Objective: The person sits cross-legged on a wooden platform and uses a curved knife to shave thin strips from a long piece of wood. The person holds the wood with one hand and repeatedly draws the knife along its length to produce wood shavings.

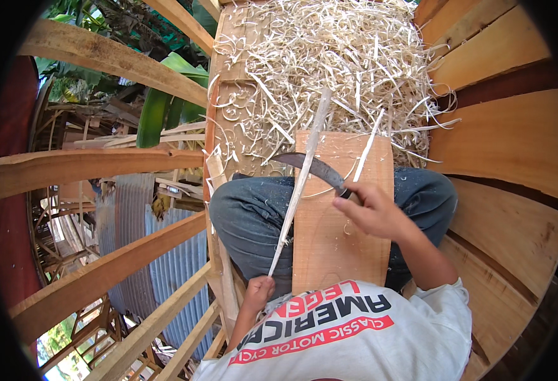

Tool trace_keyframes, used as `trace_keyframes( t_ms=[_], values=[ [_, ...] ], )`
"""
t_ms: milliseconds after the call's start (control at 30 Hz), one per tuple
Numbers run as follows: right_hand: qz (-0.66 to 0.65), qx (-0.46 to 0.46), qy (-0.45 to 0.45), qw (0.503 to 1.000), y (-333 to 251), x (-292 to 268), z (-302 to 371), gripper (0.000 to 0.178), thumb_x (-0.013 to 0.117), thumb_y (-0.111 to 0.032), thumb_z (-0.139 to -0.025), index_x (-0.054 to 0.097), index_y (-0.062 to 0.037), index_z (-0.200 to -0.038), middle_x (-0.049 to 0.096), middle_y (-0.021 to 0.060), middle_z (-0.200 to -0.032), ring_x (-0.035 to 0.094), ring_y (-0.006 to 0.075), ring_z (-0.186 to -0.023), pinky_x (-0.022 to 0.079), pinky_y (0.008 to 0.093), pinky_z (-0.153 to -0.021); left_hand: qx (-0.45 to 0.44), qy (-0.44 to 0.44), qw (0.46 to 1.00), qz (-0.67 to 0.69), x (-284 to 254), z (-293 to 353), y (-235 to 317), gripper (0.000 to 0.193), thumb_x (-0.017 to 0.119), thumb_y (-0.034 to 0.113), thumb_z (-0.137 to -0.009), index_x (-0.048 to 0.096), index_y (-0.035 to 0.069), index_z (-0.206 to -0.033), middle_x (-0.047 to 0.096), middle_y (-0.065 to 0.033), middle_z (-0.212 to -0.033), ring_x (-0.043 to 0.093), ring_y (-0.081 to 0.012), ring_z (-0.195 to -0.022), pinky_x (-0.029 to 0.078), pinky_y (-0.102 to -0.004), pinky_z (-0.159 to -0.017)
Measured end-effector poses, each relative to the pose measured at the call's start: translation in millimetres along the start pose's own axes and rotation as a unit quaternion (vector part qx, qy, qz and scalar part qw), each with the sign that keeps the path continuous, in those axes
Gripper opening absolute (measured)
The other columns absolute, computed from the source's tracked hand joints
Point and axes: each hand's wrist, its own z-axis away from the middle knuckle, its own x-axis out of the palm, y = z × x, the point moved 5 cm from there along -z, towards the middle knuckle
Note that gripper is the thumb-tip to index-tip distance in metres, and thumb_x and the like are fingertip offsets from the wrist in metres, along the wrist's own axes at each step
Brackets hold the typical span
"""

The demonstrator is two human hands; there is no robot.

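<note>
My left hand is closed round the thin near end of a pale, tapering wooden stick. The stick slants up and away, its thicker far end over the shavings. In my right hand is the dark handle of a curved knife. Its blade points left and crosses the stick near the far half; whether the edge touches the wood I cannot tell. Beneath lies a flat wooden board between my legs, reaching from my shirt to the shavings.
A thick heap of curled wood shavings covers the floor ahead. Wooden plank walls rise at the right. Along the left runs an open railing of wooden bars, with corrugated metal sheets beyond. My bent legs flank the board.
</note>
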Motion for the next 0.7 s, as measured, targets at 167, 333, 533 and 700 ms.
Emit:
trace_keyframes(
  t_ms=[167,333,533,700],
  values=[
    [-0.126,0.067,0.030,0.989,9.1,-7.3,1.9,0.021,0.060,-0.021,-0.088,0.056,-0.0022,-0.094,0.039,-0.0052,-0.049,0.035,0.0039,-0.042,0.029,0.0229,-0.038,-0.002,0.002,1.000,0.000,2.7,-2.0,3.5,0.043,0.047,0.031,-0.096,0.044,0.006,-0.061,0.034,0.0054,-0.050,0.028,-0.0048,-0.044,0.019,-0.0230,-0.041],
    [-0.412,0.073,-0.070,0.906,1.5,-15.1,14.7,0.028,0.056,-0.019,-0.091,0.053,-0.0033,-0.113,0.049,-0.0032,-0.062,0.041,0.0034,-0.041,0.032,0.0206,-0.034,-0.003,-0.013,1.000,0.008,-1.2,-3.4,2.1,0.044,0.047,0.031,-0.096,0.043,0.006,-0.060,0.033,0.0052,-0.050,0.027,-0.0049,-0.043,0.019,-0.0233,-0.041],
    [-0.129,-0.026,0.172,0.976,28.3,-13.0,17.9,0.026,0.059,-0.017,-0.089,0.059,0.0034,-0.105,0.049,0.0002,-0.061,0.045,0.0053,-0.053,0.037,0.0232,-0.048,-0.007,-0.017,1.000,0.012,1.2,-4.3,5.3,0.044,0.046,0.031,-0.096,0.042,0.006,-0.060,0.032,0.0052,-0.050,0.027,-0.0052,-0.043,0.018,-0.0235,-0.040],
    [0.024,-0.102,0.255,0.961,21.8,-7.8,19.8,0.026,0.064,-0.014,-0.085,0.058,0.0047,-0.102,0.049,0.0081,-0.058,0.046,0.0091,-0.051,0.036,0.0258,-0.046,-0.010,-0.015,1.000,0.017,0.6,-5.1,5.5,0.045,0.046,0.032,-0.096,0.042,0.006,-0.059,0.032,0.0050,-0.050,0.026,-0.0054,-0.042,0.018,-0.0238,-0.040]
  ],
)
